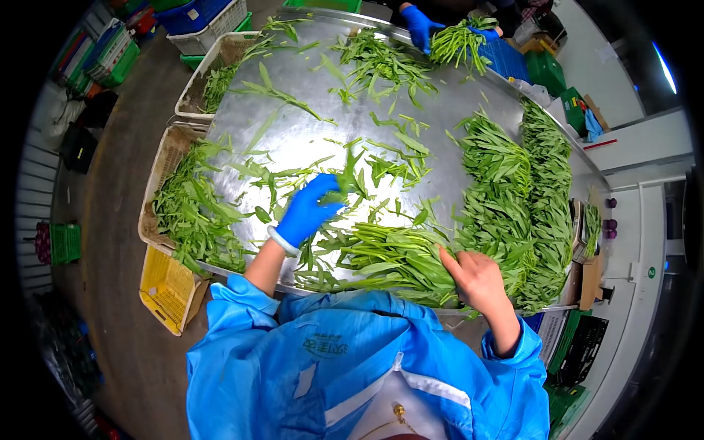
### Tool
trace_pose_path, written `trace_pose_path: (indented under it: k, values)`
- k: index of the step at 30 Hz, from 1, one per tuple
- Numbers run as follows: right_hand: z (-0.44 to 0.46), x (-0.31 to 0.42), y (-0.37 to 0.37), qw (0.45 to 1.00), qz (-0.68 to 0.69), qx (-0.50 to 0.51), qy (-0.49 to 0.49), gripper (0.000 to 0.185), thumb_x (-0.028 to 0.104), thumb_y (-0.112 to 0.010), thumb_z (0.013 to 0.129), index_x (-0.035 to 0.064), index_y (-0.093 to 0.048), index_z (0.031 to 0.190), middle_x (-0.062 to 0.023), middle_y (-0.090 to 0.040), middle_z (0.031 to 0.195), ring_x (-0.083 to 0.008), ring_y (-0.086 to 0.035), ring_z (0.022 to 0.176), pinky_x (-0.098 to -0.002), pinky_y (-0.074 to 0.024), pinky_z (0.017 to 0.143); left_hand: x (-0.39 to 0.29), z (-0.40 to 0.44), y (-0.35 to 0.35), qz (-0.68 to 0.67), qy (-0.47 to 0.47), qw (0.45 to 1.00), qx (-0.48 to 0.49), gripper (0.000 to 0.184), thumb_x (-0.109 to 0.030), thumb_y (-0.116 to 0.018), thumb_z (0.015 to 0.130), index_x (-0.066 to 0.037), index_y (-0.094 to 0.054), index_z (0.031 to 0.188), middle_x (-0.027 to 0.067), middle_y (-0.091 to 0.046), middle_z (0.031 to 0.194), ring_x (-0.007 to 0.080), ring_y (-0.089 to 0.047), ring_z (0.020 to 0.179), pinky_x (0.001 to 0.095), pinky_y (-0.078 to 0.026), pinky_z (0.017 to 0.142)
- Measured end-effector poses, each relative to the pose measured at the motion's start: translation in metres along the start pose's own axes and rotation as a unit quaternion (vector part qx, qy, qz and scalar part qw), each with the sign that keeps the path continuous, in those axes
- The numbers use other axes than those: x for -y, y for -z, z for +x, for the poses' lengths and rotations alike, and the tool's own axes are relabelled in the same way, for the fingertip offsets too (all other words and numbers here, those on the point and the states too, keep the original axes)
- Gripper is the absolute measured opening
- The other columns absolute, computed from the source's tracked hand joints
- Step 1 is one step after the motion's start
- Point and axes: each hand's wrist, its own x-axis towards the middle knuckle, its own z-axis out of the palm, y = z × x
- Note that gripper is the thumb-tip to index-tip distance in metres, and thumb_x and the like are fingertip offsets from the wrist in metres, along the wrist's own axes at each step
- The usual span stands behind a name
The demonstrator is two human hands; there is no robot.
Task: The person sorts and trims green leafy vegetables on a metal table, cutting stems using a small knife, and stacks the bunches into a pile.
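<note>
My left hand (308, 211), in a blue glove, is raised over the middle of the metal table (455, 158). Its fingers are closed on a leafy green sprig (352, 170), blurred by motion, that looks like water spinach. Bare, my right hand (473, 280) grips a bunch of water spinach (396, 257) at its leafy end; the stems point left across the near table edge. Loose sprigs (400, 165) lie scattered beyond my left hand. Right of my right hand are long rows of laid-out water spinach (499, 176), leaves overlapping.
Two crates (163, 165) of greens stand against the table's left edge, with a yellow crate (170, 290) below. Across the table, a co-worker's blue-gloved hand (419, 28) is beside another bunch (458, 44). Stacked crates (205, 29) stand at the far left.
</note>
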Motion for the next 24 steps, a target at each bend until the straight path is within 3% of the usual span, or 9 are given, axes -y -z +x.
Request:
trace_pose_path:
  k: [2,4,7,11,14,17,20,21,24]
  values:
    - [0.008,0.001,0.000,1.000,0.014,-0.004,0.004,0.068,0.006,-0.058,0.067,0.0128,-0.051,0.134,-0.0058,-0.046,0.068,-0.0221,-0.053,0.061,-0.0361,-0.0445,0.054,-0.031,-0.002,-0.024,0.094,-0.106,0.987,0.076,0.036,-0.016,-0.077,0.076,-0.007,-0.066,0.109,0.0123,-0.061,0.117,0.0284,-0.055,0.114,0.0370,-0.045,0.095]
    - [0.012,0.002,-0.001,1.000,0.021,-0.007,0.007,0.067,0.006,-0.058,0.067,0.0131,-0.051,0.134,-0.0057,-0.046,0.068,-0.0220,-0.053,0.060,-0.0356,-0.0443,0.054,-0.032,-0.004,-0.045,0.000,-0.123,0.973,0.195,0.033,-0.009,-0.075,0.078,-0.004,-0.065,0.109,0.0086,-0.064,0.111,0.0189,-0.056,0.109,0.0329,-0.045,0.093]
    - [0.013,0.001,-0.005,1.000,0.012,-0.012,0.007,0.066,0.007,-0.057,0.069,0.0136,-0.051,0.134,-0.0055,-0.046,0.068,-0.0217,-0.053,0.061,-0.0347,-0.0439,0.054,-0.020,-0.013,-0.059,-0.166,0.086,0.975,0.122,0.027,-0.006,-0.071,0.082,-0.002,-0.065,0.108,0.0065,-0.067,0.102,0.0150,-0.060,0.096,0.0288,-0.048,0.086]
    - [0.008,0.002,-0.004,0.999,-0.035,-0.009,0.010,0.066,0.007,-0.056,0.070,0.0150,-0.051,0.135,-0.0045,-0.045,0.068,-0.0201,-0.052,0.061,-0.0332,-0.0432,0.054,-0.016,-0.013,-0.051,-0.204,0.165,0.965,-0.010,0.022,-0.007,-0.067,0.087,0.001,-0.064,0.107,0.0052,-0.068,0.092,0.0118,-0.062,0.086,0.0261,-0.049,0.077]
    - [0.003,0.001,0.000,0.994,-0.107,-0.010,0.032,0.066,0.007,-0.056,0.071,0.0169,-0.050,0.136,-0.0040,-0.048,0.071,-0.0179,-0.051,0.063,-0.0316,-0.0427,0.055,-0.010,-0.005,-0.019,-0.292,0.158,0.938,-0.096,0.030,-0.013,-0.065,0.088,0.000,-0.061,0.115,0.0100,-0.070,0.090,0.0178,-0.065,0.081,0.0305,-0.051,0.074]
    - [0.002,0.005,0.007,0.984,-0.157,-0.030,0.076,0.066,0.008,-0.056,0.073,0.0186,-0.049,0.138,-0.0057,-0.053,0.077,-0.0167,-0.051,0.064,-0.0298,-0.0422,0.056,0.013,-0.011,-0.018,0.117,0.129,0.982,-0.068,0.032,-0.012,-0.062,0.087,-0.002,-0.061,0.117,0.0163,-0.069,0.092,0.0241,-0.067,0.080,0.0339,-0.051,0.072]
    - [0.004,0.004,0.012,0.977,-0.180,-0.044,0.106,0.065,0.009,-0.055,0.074,0.0191,-0.048,0.138,-0.0110,-0.059,0.085,-0.0168,-0.052,0.065,-0.0281,-0.0418,0.056,0.020,-0.007,-0.018,0.213,0.046,0.972,-0.092,0.034,-0.007,-0.061,0.085,-0.004,-0.062,0.118,0.0201,-0.068,0.093,0.0295,-0.067,0.081,0.0361,-0.051,0.071]
    - [0.002,0.005,0.012,0.977,-0.179,-0.049,0.107,0.065,0.009,-0.055,0.074,0.0192,-0.048,0.138,-0.0112,-0.059,0.085,-0.0168,-0.052,0.065,-0.0280,-0.0419,0.057,0.016,-0.003,-0.017,0.147,0.050,0.977,-0.149,0.031,-0.004,-0.059,0.084,-0.005,-0.064,0.115,0.0207,-0.068,0.091,0.0317,-0.067,0.079,0.0377,-0.052,0.069]
    - [-0.006,0.006,0.017,0.977,-0.181,-0.051,0.098,0.065,0.009,-0.055,0.074,0.0193,-0.049,0.138,-0.0115,-0.058,0.084,-0.0168,-0.051,0.064,-0.0281,-0.0420,0.056,0.032,0.006,0.015,0.284,0.053,0.935,-0.204,0.041,-0.003,-0.059,0.084,-0.006,-0.058,0.125,0.0196,-0.067,0.086,0.0325,-0.065,0.072,0.0391,-0.051,0.065]
